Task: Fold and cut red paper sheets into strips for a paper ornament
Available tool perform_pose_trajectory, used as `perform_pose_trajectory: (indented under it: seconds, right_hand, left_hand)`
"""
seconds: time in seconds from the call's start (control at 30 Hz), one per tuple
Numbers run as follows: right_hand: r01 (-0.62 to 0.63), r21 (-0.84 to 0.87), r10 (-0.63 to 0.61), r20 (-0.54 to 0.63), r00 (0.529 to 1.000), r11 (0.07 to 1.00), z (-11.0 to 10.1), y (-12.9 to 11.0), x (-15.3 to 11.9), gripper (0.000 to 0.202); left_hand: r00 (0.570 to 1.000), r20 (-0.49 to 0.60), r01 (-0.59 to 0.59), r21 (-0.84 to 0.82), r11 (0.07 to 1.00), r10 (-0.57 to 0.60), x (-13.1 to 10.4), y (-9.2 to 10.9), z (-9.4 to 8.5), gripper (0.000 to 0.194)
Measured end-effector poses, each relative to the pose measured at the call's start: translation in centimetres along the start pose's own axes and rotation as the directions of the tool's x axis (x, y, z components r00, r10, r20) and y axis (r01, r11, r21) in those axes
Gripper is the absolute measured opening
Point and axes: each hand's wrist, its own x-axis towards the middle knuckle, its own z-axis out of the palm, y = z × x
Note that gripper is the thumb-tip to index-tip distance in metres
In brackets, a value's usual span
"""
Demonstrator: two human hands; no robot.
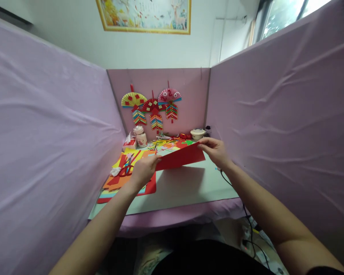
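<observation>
A sheet of red paper (180, 157) is stretched between my two hands above the pale tabletop (186, 191), tilted with its right end higher. My left hand (145, 170) pinches its left end. At the upper right corner, the thumb and fingers of my right hand (215, 150) grip it. A shadow of the sheet falls on the table beneath. Left of my left hand, red-handled scissors (126, 170) lie on a pile of coloured paper (111, 184) in orange, yellow and red.
Paper scraps (166, 144) are strewn along the back, beside a pink-white bottle (140, 136), a tissue box (129, 143) and a lidded bowl (197, 133). Several paper fan decorations (133, 100) hang behind. Pink cloth partitions (289, 114) enclose both sides. A black cable (226, 178) runs off the right edge.
</observation>
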Motion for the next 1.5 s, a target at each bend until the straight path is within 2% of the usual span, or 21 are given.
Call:
perform_pose_trajectory:
  seconds: [0.1,0.17,0.23,0.3,0.33,0.4,0.47,0.5,0.57,0.63,0.7,0.73,0.87,0.93,1.03,1.13,1.2,1.37,1.5]
  right_hand:
    - [-0.035,0.032,0.034,0.034,0.999,0.999,1.4,-0.3,-0.3,0.017]
    - [-0.035,0.033,0.033,0.04,0.999,0.999,2.1,-0.8,-0.1,0.017]
    - [0.003,0.052,-0.001,-0.037,0.999,0.999,2.3,-1.4,0.2,0.016]
    - [0.053,0.099,-0.035,-0.179,0.983,0.994,1.6,-1.8,0.4,0.015]
    - [0.073,0.133,-0.038,-0.244,0.969,0.988,1.1,-1.9,0.5,0.015]
    - [0.072,0.225,0.001,-0.305,0.952,0.972,-0.3,-1.8,0.4,0.016]
    - [0.038,0.318,0.065,-0.308,0.949,0.947,-1.6,-1.6,0.0,0.017]
    - [0.019,0.338,0.093,-0.31,0.946,0.941,-2.2,-1.6,-0.4,0.018]
    - [-0.01,0.325,0.126,-0.339,0.932,0.946,-3.1,-1.4,-1.4,0.019]
    - [-0.038,0.278,0.146,-0.379,0.914,0.96,-3.8,-1.1,-2.5,0.021]
    - [-0.091,0.246,0.188,-0.41,0.892,0.965,-4.3,-0.4,-3.6,0.025]
    - [-0.131,0.241,0.225,-0.419,0.88,0.962,-4.4,0.3,-4.2,0.027]
    - [-0.334,0.302,0.435,-0.39,0.811,0.893,-4.7,4.6,-6.2,0.034]
    - [-0.386,0.347,0.502,-0.367,0.783,0.855,-4.7,7.3,-7.2,0.037]
    - [-0.425,0.344,0.535,-0.36,0.764,0.837,-4.7,10.8,-8.5,0.039]
    - [-0.461,0.346,0.571,-0.373,0.731,0.817,-4.8,12.9,-9.5,0.038]
    - [-0.477,0.352,0.589,-0.381,0.713,0.805,-4.8,13.6,-9.9,0.037]
    - [-0.491,0.345,0.597,-0.381,0.706,0.8,-4.6,13.9,-10.3,0.037]
    - [-0.479,0.36,0.593,-0.362,0.719,0.8,-4.4,13.7,-10.6,0.038]
  left_hand:
    - [0.999,-0.031,0.021,-0.042,0.999,-0.022,-1.2,-0.5,0.4,0.03]
    - [0.998,-0.04,0.041,-0.108,0.993,-0.045,-1.6,-0.7,0.1,0.028]
    - [0.995,-0.03,0.081,-0.209,0.975,-0.09,-1.9,-0.9,-0.7,0.025]
    - [0.982,-0.04,0.156,-0.366,0.917,-0.183,-2.2,-0.9,-1.8,0.021]
    - [0.966,-0.054,0.2,-0.469,0.86,-0.254,-2.3,-0.8,-2.4,0.018]
    - [0.903,-0.081,0.257,-0.685,0.681,-0.423,-2.4,0.0,-3.5,0.016]
    - [0.826,-0.089,0.236,-0.842,0.485,-0.557,-2.4,1.3,-4.5,0.021]
    - [0.804,-0.096,0.199,-0.886,0.418,-0.586,-2.3,2.2,-4.9,0.022]
    - [0.801,-0.108,0.115,-0.937,0.329,-0.589,-2.2,3.9,-5.6,0.025]
    - [0.82,-0.082,0.106,-0.951,0.291,-0.567,-2.2,5.2,-6.0,0.026]
    - [0.84,0.013,0.157,-0.963,0.219,-0.543,-2.5,6.0,-5.8,0.029]
    - [0.847,0.091,0.2,-0.968,0.155,-0.523,-2.7,6.2,-5.5,0.031]
    - [0.852,0.405,0.372,-0.914,-0.161,-0.331,-3.8,6.8,-3.4,0.044]
    - [0.846,0.468,0.403,-0.875,-0.268,-0.256,-4.3,7.2,-2.3,0.049]
    - [0.804,0.531,0.422,-0.827,-0.371,-0.267,-4.8,7.9,-0.9,0.054]
    - [0.746,0.58,0.446,-0.8,-0.402,-0.328,-5.2,8.4,0.2,0.055]
    - [0.732,0.57,0.443,-0.815,-0.374,-0.374,-5.3,8.5,1.0,0.052]
    - [0.748,0.457,0.418,-0.888,-0.192,-0.482,-5.5,8.4,2.9,0.044]
    - [0.767,0.437,0.419,-0.896,-0.15,-0.47,-5.0,8.4,3.9,0.047]
